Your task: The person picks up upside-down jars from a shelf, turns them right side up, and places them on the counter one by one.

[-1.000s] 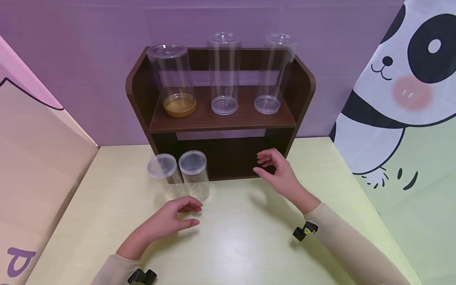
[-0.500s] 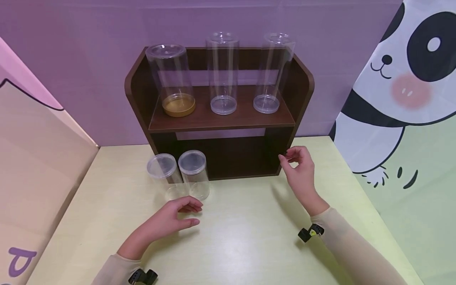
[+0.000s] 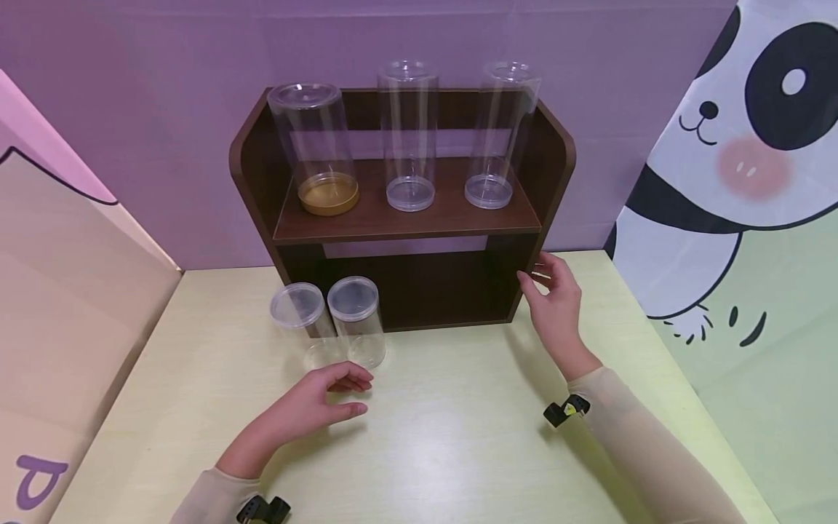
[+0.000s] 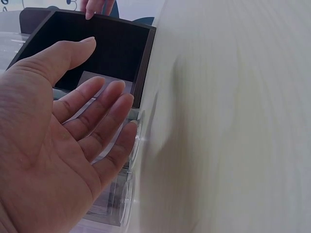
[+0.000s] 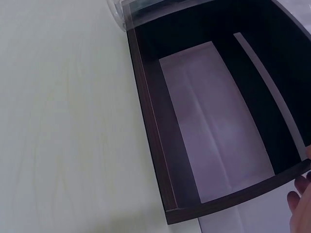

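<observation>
Head view: A dark brown shelf unit (image 3: 432,291) stands upright at the middle of the desk's (image 3: 419,466) back edge, before a purple backdrop (image 3: 131,145). The right hand (image 3: 555,306) pinches the front edge of its right side panel (image 3: 553,185), thumb at the front and fingers round the outer face. On the upper board (image 3: 452,222), a wide clear jar (image 3: 314,142) with a gold-brown base stands at the left end, a narrow tall jar (image 3: 410,131) at the middle and a second narrow tall jar (image 3: 500,135) towards the right end. On the desk, at the unit's lower front left corner, a left short jar (image 3: 304,327) and a right short jar (image 3: 358,320) stand upright side by side. The left hand (image 3: 321,400) is just in front of them, nearer the desk's front edge, fingers loosely bent, thumb apart, holding nothing.

Left wrist view: The left hand's fingers are slightly spread and the palm is bare. Both short jars are partly hidden behind them; contact cannot be determined. At the top, the right hand's fingertips meet the unit's far side edge.

Right wrist view: The unit's lower front edge rests on the desk. The right hand is mostly cropped; its digits lie on either side of the side panel.
</observation>
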### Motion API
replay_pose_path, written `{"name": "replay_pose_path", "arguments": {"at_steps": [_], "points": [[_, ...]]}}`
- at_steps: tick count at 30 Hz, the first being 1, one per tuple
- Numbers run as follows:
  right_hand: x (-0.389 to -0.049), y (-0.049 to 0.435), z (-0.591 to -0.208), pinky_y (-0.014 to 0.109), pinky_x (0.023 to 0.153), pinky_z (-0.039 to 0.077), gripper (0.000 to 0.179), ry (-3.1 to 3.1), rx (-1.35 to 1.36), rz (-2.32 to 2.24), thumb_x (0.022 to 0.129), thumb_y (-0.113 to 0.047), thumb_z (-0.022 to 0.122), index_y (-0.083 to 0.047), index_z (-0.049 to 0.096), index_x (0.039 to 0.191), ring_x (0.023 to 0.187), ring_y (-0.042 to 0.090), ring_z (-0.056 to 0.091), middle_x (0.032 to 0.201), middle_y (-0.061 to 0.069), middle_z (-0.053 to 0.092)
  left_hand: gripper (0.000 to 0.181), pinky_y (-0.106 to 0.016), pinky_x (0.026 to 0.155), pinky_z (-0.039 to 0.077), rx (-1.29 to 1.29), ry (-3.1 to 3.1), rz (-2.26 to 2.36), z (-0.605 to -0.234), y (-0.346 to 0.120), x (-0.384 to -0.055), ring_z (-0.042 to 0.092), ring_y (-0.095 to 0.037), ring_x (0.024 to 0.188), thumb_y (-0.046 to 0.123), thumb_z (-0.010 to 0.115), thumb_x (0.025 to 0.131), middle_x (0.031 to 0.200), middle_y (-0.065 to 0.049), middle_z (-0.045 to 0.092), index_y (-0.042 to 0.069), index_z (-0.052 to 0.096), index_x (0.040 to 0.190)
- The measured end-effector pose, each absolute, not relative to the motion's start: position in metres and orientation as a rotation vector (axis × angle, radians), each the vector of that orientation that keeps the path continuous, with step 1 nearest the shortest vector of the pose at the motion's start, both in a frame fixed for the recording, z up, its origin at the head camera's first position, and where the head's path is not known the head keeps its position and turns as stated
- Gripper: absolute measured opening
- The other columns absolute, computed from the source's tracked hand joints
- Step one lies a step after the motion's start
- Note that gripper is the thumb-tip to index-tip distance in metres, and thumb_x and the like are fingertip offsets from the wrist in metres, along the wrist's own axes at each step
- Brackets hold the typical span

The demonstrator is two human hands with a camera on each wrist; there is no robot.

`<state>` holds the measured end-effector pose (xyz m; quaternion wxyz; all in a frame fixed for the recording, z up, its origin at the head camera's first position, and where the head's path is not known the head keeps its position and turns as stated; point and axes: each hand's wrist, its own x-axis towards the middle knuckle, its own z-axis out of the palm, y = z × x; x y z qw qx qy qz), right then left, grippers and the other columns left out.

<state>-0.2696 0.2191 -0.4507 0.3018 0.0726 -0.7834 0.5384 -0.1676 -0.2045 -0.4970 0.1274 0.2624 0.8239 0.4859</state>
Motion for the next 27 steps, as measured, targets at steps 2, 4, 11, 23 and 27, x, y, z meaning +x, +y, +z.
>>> {"name": "replay_pose_path", "arguments": {"at_steps": [2,4,11,23,27], "points": [[-0.27,0.218,-0.451,0.03,0.099,0.062,0.032,-2.074,0.167,1.443,0.104,-0.006,0.077,-0.002,0.072,0.135,0.114,0.017,0.07,0.127,0.01,0.075,0.042,-0.045,0.109,0.058,0.76,2.396,1.416,-0.497,-0.204,-0.167,0.072,-0.031,0.118,0.02,0.086,0.099,0.126,-0.008,0.075,0.004,0.07,0.134],[-0.27,0.217,-0.452,0.022,0.092,0.061,0.028,-2.064,0.144,1.456,0.104,-0.007,0.077,-0.003,0.075,0.132,0.111,0.014,0.07,0.124,0.011,0.077,0.041,-0.045,0.109,0.058,0.758,2.395,1.418,-0.497,-0.204,-0.167,0.072,-0.031,0.118,0.02,0.086,0.099,0.126,-0.008,0.075,0.004,0.07,0.134],[-0.271,0.217,-0.455,0.015,0.083,0.059,0.025,-2.046,0.137,1.447,0.104,-0.008,0.077,-0.005,0.077,0.129,0.107,0.005,0.07,0.12,0.007,0.079,0.042,-0.045,0.11,0.058,0.754,2.399,1.414,-0.497,-0.204,-0.168,0.072,-0.03,0.119,0.02,0.086,0.099,0.126,-0.007,0.075,0.004,0.07,0.135],[-0.271,0.214,-0.456,0.011,0.079,0.057,0.023,-2.024,0.103,1.472,0.101,-0.005,0.081,-0.002,0.079,0.125,0.106,0.011,0.07,0.119,0.013,0.079,0.04,-0.048,0.11,0.057,0.821,2.449,1.34,-0.469,-0.196,-0.161,0.071,-0.032,0.121,0.024,0.085,0.101,0.129,-0.005,0.074,0.012,0.07,0.136],[-0.271,0.213,-0.455,0.011,0.079,0.057,0.023,-2.019,0.096,1.474,0.101,-0.005,0.081,-0.003,0.08,0.125,0.107,0.009,0.069,0.119,0.012,0.08,0.038,-0.042,0.107,0.059,0.893,2.484,1.322,-0.447,-0.194,-0.157,0.071,-0.023,0.119,0.025,0.085,0.101,0.127,0.006,0.073,0.021,0.07,0.136]]}}
